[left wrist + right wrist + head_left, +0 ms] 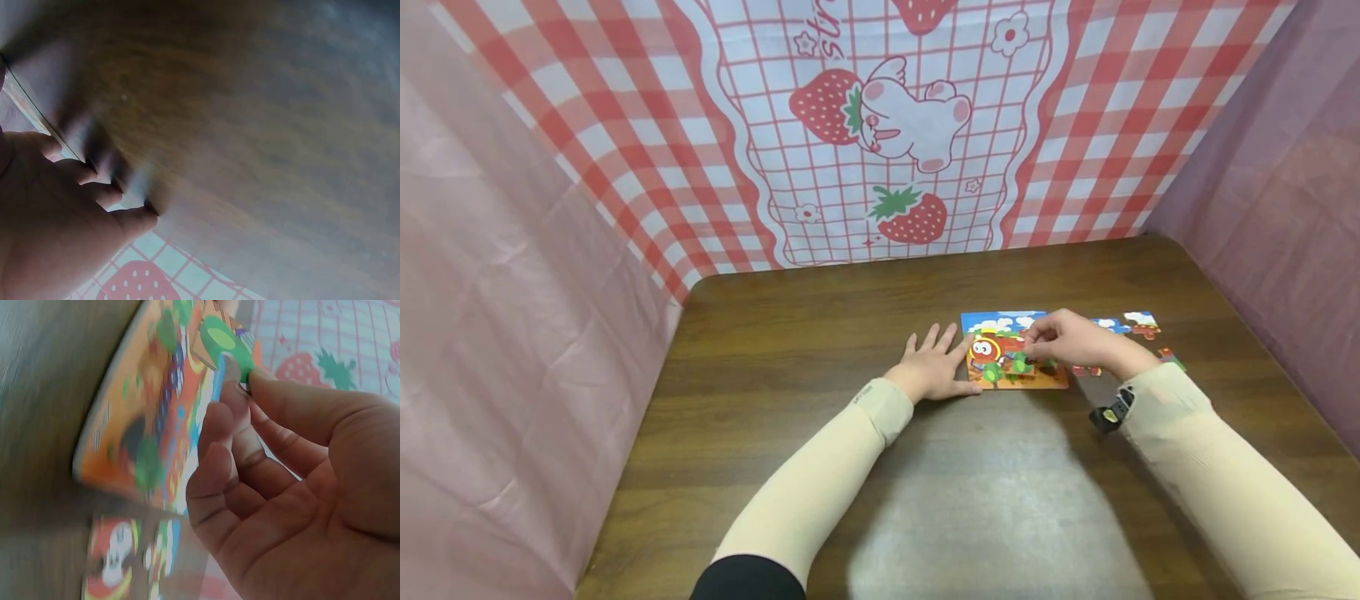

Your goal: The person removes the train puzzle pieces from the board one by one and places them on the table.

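Note:
A colourful puzzle board (981, 382) with a cartoon train picture lies toward the right of the table. My left hand (932, 371) rests flat with spread fingers at the board's left edge, thumb and fingertips right at its border. Over the board, my right hand (1071, 340) pinches a puzzle piece (219, 339) between thumb and fingers. That piece is green and orange, tilted above the printed picture in the right wrist view. Part of the board is hidden beneath the right hand. In the left wrist view, the left hand (62, 212) lies along the board's edge.
Several loose puzzle pieces lie right of the board, among them a white-and-red one (1141, 323) and one near the right edge (1171, 358). The brown wooden table (760, 375) meets a strawberry-print cloth (895, 167) at the back. Pink curtains (490, 333) hang at both sides.

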A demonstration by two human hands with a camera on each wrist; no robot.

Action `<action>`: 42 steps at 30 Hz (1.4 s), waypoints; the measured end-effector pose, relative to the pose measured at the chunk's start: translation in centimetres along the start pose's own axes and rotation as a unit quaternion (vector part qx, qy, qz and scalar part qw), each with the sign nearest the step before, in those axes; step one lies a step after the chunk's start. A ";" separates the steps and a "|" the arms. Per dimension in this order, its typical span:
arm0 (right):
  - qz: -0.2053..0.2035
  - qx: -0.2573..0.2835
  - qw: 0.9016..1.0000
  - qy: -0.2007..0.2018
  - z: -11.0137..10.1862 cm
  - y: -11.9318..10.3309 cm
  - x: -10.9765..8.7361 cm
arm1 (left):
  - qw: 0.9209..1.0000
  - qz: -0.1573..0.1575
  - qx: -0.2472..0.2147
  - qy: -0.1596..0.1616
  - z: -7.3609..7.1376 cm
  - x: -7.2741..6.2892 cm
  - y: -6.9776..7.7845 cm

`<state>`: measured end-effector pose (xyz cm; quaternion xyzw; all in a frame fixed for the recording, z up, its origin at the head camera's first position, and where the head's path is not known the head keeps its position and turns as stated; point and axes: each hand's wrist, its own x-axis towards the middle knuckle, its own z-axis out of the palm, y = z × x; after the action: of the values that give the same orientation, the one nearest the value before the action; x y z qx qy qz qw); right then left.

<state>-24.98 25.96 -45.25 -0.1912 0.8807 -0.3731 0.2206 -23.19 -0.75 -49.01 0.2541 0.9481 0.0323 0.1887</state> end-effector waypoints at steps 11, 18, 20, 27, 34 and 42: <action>0.040 0.012 0.998 -0.049 -3.7 3.5 -4.1 | 1.000 0.002 0.002 0.005 0.0 0.1 0.0; 0.047 0.011 0.996 -0.080 -4.2 5.3 -5.8 | 1.000 0.000 0.000 0.006 -0.1 0.0 -0.1; 0.047 0.018 0.995 -0.091 -4.1 5.8 -6.1 | 1.000 0.000 0.000 0.005 -0.1 0.0 0.0; 0.042 -0.024 0.996 -0.077 -3.6 6.3 -6.4 | 1.000 0.001 0.000 0.002 0.0 0.2 0.0; 0.067 -0.063 0.994 -0.065 -3.1 5.3 -6.2 | 1.000 0.001 -0.001 0.000 -0.2 0.1 0.0; 0.084 -0.108 0.990 -0.039 -2.6 5.4 -6.2 | 1.000 0.002 0.000 0.000 -0.1 0.2 -0.1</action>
<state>-22.18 34.10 -46.11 -0.1539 0.9193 -0.2486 0.2633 -23.38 -0.73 -48.99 0.2555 0.9477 0.0327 0.1885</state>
